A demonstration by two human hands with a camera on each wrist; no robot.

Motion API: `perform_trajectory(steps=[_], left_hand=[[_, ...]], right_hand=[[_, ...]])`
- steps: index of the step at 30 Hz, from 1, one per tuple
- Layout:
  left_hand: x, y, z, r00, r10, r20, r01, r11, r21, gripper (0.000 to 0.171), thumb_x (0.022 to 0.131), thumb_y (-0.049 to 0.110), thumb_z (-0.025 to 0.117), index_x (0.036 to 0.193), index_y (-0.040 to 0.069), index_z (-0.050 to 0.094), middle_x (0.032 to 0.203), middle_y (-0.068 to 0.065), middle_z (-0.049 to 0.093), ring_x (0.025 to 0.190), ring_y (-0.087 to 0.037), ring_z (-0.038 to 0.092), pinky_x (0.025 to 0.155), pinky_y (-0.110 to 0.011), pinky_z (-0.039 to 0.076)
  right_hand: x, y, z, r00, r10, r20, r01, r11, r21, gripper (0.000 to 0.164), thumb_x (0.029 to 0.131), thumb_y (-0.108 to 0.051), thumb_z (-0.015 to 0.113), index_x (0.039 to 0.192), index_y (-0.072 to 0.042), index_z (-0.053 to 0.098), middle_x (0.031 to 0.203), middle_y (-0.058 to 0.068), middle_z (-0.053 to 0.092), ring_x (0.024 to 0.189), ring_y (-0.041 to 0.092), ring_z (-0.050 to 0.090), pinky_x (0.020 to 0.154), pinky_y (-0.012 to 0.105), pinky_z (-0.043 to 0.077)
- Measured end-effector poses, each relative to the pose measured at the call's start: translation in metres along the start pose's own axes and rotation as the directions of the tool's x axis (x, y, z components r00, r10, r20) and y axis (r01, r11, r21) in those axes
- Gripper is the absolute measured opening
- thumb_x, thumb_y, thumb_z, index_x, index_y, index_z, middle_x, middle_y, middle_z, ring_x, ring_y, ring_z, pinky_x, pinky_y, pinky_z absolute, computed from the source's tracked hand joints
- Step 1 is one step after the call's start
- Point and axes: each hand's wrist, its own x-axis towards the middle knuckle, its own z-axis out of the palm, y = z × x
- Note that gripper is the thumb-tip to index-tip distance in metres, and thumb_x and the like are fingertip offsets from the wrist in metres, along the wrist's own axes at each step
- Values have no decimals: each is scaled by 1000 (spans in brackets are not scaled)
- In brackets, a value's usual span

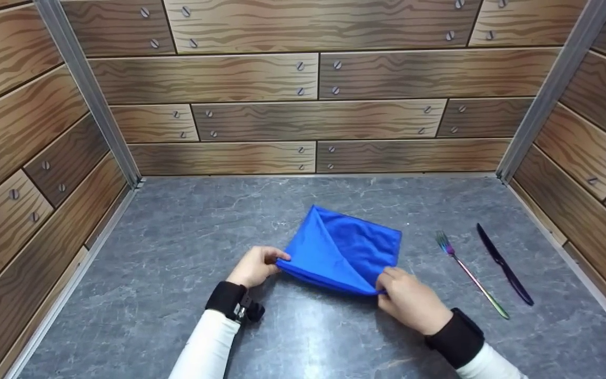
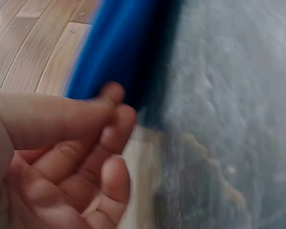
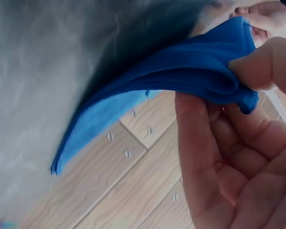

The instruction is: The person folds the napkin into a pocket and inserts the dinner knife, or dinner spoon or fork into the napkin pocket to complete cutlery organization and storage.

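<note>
A blue cloth (image 1: 350,242), folded into layers with one flap laid diagonally across it, lies in the middle of the table. At its near left corner my left hand (image 1: 256,266) pinches the edge between thumb and fingers. My right hand (image 1: 411,297) grips the near right corner. In the right wrist view, the thumb presses several layers of the cloth (image 3: 195,67) against the fingers, and the near edge is raised off the table. The left wrist view is blurred, with the cloth (image 2: 114,52) held at the fingertips.
A fork (image 1: 471,273) with a rainbow sheen lies to the right of the cloth. Beyond it is a dark knife (image 1: 504,263), roughly parallel. Wood-patterned walls (image 1: 261,121) enclose the grey table (image 1: 187,226) at the back and both sides.
</note>
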Motion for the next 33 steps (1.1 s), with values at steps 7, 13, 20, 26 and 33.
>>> perform_trajectory(steps=[7, 13, 20, 26, 33], left_hand=[[9, 0, 5, 976, 191, -102, -183, 980, 82, 12, 107, 7, 78, 115, 10, 87, 98, 6, 81, 87, -5, 74, 79, -24, 61], [-8, 54, -4, 904, 397, -160, -384, 917, 107, 6, 107, 11, 84, 110, 6, 82, 123, -11, 79, 113, -29, 76, 92, -34, 60], [-51, 141, -18, 932, 352, -81, -361, 920, -151, 7, 114, -1, 65, 112, -7, 69, 97, -15, 80, 86, -9, 71, 83, -23, 53], [-66, 162, -26, 944, 329, -12, -300, 843, -447, 15, 113, -3, 58, 113, -17, 59, 82, 13, 58, 75, 3, 56, 75, -18, 50], [-41, 128, -26, 990, -100, 100, 138, 832, -537, 13, 110, 4, 60, 103, 8, 71, 83, 8, 73, 69, -3, 74, 70, -21, 63]], right_hand=[[3, 16, -23, 976, -45, -214, 36, 998, -43, 29, 70, 7, 87, 89, -7, 71, 86, 1, 67, 76, 22, 65, 69, 37, 62], [10, 17, -63, 957, -3, -290, -5, 1000, -24, 27, 73, 11, 83, 92, -4, 70, 88, 2, 67, 76, 19, 65, 66, 35, 63], [21, 4, -123, 922, 137, -361, -55, 972, 227, 25, 77, 19, 65, 90, -3, 67, 95, 1, 71, 88, 1, 64, 77, 11, 59], [41, 5, -151, 894, 422, -148, -248, 742, 623, 25, 92, 23, 55, 89, 1, 67, 82, -13, 65, 69, 1, 57, 58, 20, 46], [69, 59, -82, 773, 428, 468, -618, 342, 708, 25, 109, -4, 51, 95, -16, 70, 83, -12, 63, 72, 2, 65, 70, 24, 63]])
